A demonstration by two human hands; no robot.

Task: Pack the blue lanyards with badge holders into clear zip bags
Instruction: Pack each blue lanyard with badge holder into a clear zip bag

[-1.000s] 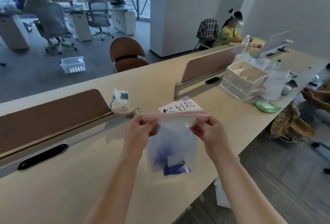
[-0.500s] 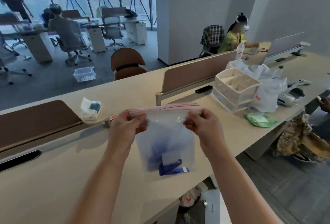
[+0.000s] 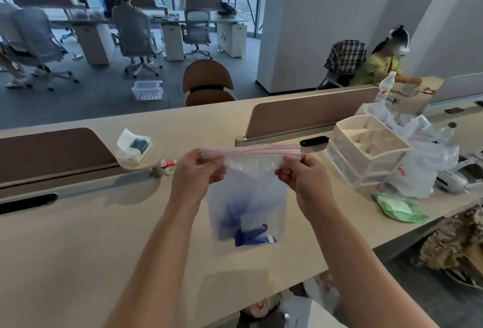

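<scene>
The clear zip bag (image 3: pixel 248 171) is held above the desk (image 3: pixel 78 249), its top strip pinched by the left hand (image 3: pixel 198 173) and the right hand (image 3: pixel 304 180), likely to be pressed shut. The blue lanyard (image 3: pixel 251 240) is kept inside, at the bottom. A tissue pack (image 3: pixel 133 147) is seen at ten o'clock, a white tray (image 3: pixel 350 147) at two.

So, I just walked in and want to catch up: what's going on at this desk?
A person is holding a clear zip bag up above the desk. The left hand pinches one end of the red-lined zip strip and the right hand pinches the other. A blue lanyard is bunched at the bottom of the bag. It is unclear whether the strip is pressed shut.
</scene>
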